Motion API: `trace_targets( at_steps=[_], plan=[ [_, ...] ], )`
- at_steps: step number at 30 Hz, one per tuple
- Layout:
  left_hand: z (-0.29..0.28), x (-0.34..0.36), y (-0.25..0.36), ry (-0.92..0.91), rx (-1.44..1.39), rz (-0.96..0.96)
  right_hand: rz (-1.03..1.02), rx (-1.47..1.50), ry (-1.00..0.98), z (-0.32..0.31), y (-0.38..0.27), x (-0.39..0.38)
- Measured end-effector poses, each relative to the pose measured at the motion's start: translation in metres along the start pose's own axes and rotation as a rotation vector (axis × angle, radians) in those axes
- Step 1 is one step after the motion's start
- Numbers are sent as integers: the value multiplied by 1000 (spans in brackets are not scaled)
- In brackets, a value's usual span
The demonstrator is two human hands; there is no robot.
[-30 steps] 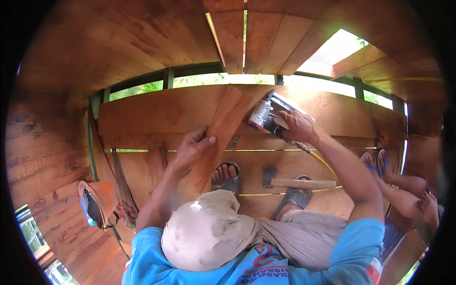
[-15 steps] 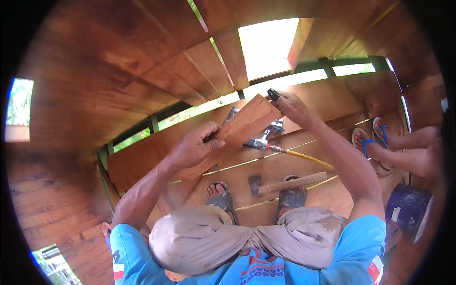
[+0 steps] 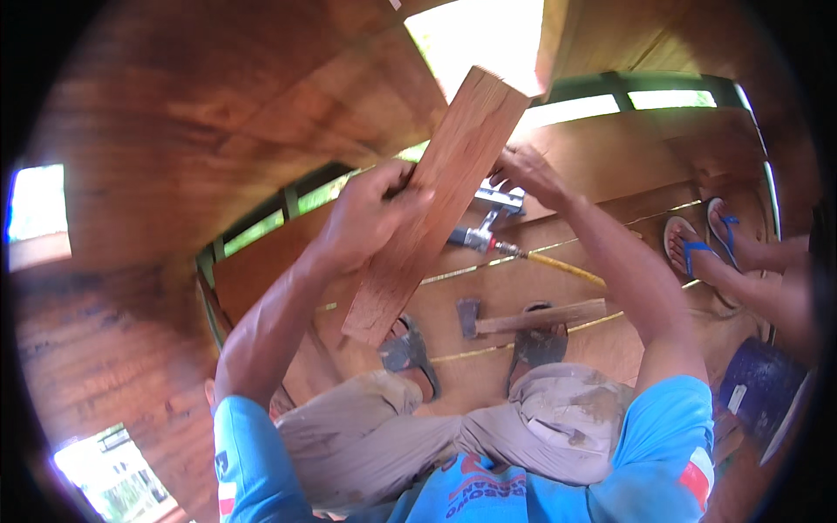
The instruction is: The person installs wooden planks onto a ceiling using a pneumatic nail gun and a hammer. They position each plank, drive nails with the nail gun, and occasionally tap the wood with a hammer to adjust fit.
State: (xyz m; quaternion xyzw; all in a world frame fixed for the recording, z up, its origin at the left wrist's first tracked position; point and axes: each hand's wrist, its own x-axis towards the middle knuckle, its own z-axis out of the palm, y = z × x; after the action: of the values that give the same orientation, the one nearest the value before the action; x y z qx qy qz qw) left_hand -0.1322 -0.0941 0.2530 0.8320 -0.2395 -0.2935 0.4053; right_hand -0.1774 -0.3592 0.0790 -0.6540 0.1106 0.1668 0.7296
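- I have the left hand (image 3: 370, 213) clamped around the left edge of a short wooden plank (image 3: 436, 196), its fingers (image 3: 394, 179) curled over the face and the thumb side hidden behind the wood; I judge that grip is what carries the board's weight.
- The plank is up in the air in front of me, tilted, its upper end toward the bright opening in the wall and its lower end hanging above my left sandal (image 3: 410, 349).
- My right hand (image 3: 523, 174) is at the plank's right edge, near its upper half. The board hides the fingertips, so I cannot tell whether they pinch the wood or only steady it.
- Holding both long edges keeps the board from twisting, I would say.
- Below the hands, on the plank floor (image 3: 610, 349), lies a metal tool with a yellow hose (image 3: 488, 235), just beside the plank's right edge as seen from here.
- A hatchet with a wooden handle (image 3: 532, 315) lies across the floor between my feet, within easy reach.
- At the right, another person's feet in blue flip-flops (image 3: 697, 248) stand well apart from my hands, and a dark blue bucket (image 3: 763, 383) is near them.
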Motion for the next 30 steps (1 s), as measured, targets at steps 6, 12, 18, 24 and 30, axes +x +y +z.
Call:
trace_targets(
  at_steps=[6,12,18,24,30],
  plan=[
    [25,53,-9,-20,-202,-86,-54,-32,-49,18,12,5],
    [52,99,-23,-58,-267,-175,-378,-214,35,7,14,1],
    [62,118,-34,-92,-209,-197,133,-37,118,-7,10,-10],
    [47,94,-49,-30,141,13,130,-7,99,-11,28,-9],
    [-3,16,-94,-70,610,-46,182,-106,147,-12,36,-14]
  ],
)
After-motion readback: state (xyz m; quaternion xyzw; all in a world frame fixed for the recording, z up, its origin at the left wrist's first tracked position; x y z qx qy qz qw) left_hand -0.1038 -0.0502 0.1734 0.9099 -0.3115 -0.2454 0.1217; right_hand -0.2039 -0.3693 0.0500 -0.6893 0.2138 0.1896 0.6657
